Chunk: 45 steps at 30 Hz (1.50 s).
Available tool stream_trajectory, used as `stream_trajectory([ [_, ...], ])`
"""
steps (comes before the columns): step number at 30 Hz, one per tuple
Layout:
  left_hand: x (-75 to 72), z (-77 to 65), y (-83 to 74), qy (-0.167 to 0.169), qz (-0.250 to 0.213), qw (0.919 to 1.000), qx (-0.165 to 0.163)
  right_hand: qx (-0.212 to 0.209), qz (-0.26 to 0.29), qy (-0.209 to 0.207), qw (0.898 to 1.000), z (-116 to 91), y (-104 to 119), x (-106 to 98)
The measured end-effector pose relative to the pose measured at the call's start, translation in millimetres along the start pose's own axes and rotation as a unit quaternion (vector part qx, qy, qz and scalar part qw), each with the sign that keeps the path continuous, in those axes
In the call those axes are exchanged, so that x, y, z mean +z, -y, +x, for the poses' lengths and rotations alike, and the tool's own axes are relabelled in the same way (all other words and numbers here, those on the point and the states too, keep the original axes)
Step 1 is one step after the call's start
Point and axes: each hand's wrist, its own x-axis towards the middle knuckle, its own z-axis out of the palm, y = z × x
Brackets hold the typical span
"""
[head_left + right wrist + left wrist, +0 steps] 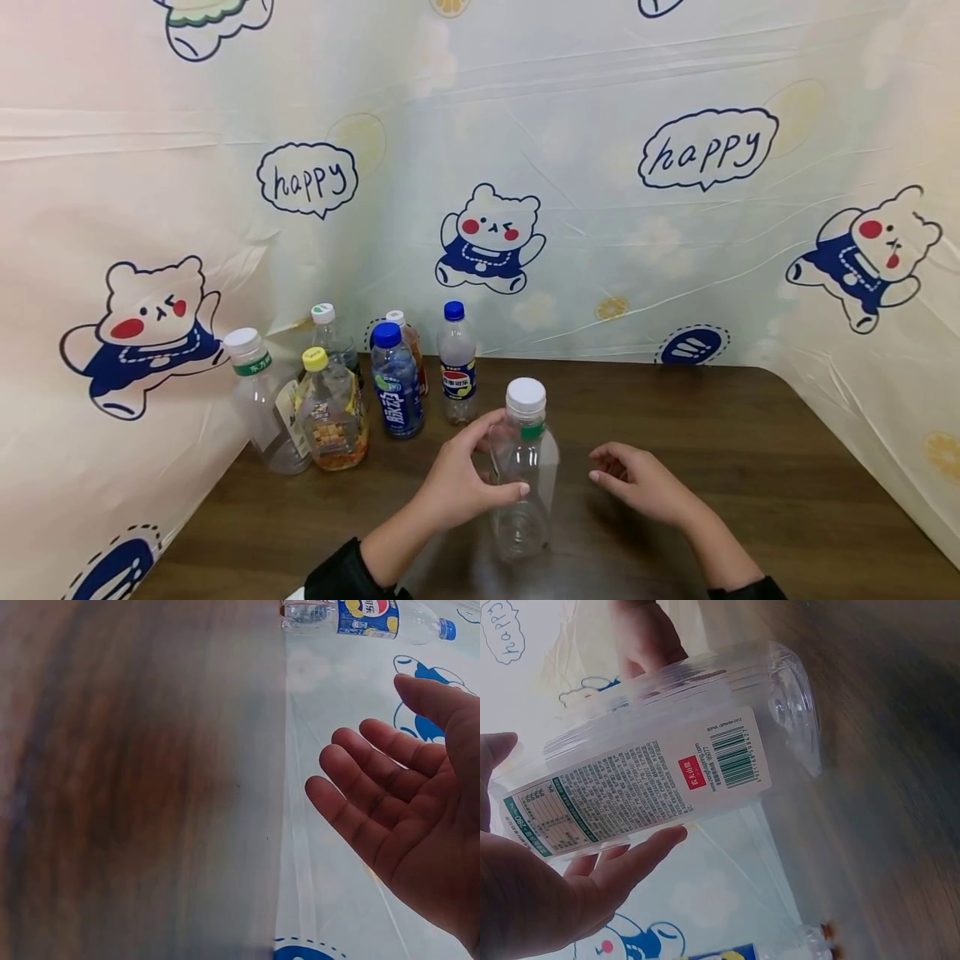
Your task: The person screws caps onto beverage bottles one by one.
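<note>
A clear plastic bottle (523,521) with a white cap and green neck band is upright near the table's front. My left hand (459,482) grips its side, thumb in front and fingers around the back. In the left wrist view, the bottle (787,712) turns a white label with a barcode and a small red logo toward the camera. To the right, apart from the bottle, is my right hand (648,487), holding nothing. The right wrist view shows that hand (412,817) palm visible, its fingers loosely bent and spread.
Back left on the dark wooden table (675,433) stand several bottles: a white-capped clear one (258,408), a yellow-capped one (333,421), a blue one (397,396) and a Pepsi-labelled one (457,375). A printed curtain (585,250) hangs behind.
</note>
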Motion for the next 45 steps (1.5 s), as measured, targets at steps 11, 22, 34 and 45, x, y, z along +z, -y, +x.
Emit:
stream_trajectory([
  [11, -29.0, 5.2, 12.8, -0.066, 0.051, 0.9961, -0.028, -0.002, 0.002, 0.01, 1.0, -1.4, -0.2, -0.4],
  [22, -59.9, 15.4, 25.3, -0.148, 0.08, 0.9838, -0.062, -0.006, 0.009, 0.015, 1.0, -2.7, 0.7, 0.3],
  [34, -79.4, 24.2, 44.3, -0.19, 0.085, 0.9729, -0.101, -0.003, 0.038, 0.034, 0.999, -5.7, -0.4, -0.1],
  [45, -90.4, 37.5, 51.7, -0.194, 0.088, 0.972, -0.098, 0.019, 0.063, 0.056, 0.996, -6.7, 0.9, -0.8],
])
